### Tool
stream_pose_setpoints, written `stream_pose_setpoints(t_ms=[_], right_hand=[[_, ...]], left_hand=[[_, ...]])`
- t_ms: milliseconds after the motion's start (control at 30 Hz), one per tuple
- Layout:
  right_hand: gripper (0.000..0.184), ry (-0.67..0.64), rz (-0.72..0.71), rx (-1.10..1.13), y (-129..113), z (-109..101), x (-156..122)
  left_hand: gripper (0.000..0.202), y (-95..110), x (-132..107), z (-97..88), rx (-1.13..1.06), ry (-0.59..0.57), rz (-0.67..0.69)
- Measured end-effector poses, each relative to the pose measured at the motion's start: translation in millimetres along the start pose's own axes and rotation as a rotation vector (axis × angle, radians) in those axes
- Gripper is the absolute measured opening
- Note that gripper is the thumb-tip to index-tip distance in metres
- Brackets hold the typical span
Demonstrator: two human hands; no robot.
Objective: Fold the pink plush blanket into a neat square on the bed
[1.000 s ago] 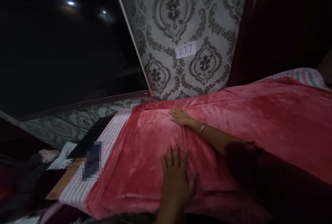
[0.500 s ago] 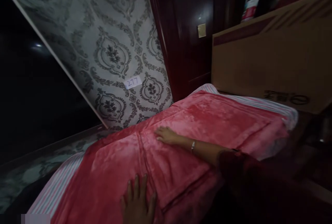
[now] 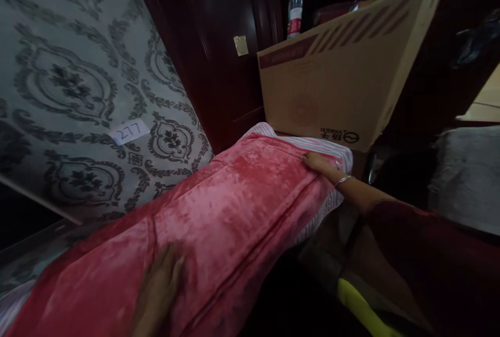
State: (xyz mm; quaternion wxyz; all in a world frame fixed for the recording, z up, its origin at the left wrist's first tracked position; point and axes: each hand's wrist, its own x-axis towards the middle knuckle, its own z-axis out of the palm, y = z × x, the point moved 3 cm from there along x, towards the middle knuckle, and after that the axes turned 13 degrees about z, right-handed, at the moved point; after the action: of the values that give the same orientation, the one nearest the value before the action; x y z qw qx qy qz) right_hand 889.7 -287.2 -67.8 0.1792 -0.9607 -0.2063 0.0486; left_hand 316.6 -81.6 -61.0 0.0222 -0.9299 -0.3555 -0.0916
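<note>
A pink-red plush blanket lies spread in a long strip over a striped sheet, whose edge shows at the far end. My left hand rests on the near part of the blanket with its fingers stretched out, somewhat smeared by motion. Farther off, my right hand lies on the blanket near its far right corner, fingers pointing left and resting on the cloth. A silver bracelet circles the right wrist. Creases run along the blanket's right side and across it near the left hand.
A large cardboard box stands beyond the far end, with a red-capped bottle behind it. Patterned wallpaper bearing a paper marked 277 and a dark red door border the left. A yellow-green object is low right.
My right hand has moved from the blanket's middle to its far right corner. My left hand has shifted a little along the blanket. The view has turned to the right.
</note>
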Motion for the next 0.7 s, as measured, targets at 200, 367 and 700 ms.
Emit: stream_pose_setpoints(t_ms=[200,367,700], right_hand=[[0.043,-0.08,0.005,-0.03,6,11,23],[0.04,-0.065,-0.026,-0.037,24,21,27],[0.05,-0.146,-0.065,0.079,8,22,54]], left_hand=[[0.059,64,52,0.7,0.083,-0.169,0.049],[0.057,82,47,27.6,0.222,-0.159,0.084],[0.056,71,69,16.6,0.158,-0.14,0.065]])
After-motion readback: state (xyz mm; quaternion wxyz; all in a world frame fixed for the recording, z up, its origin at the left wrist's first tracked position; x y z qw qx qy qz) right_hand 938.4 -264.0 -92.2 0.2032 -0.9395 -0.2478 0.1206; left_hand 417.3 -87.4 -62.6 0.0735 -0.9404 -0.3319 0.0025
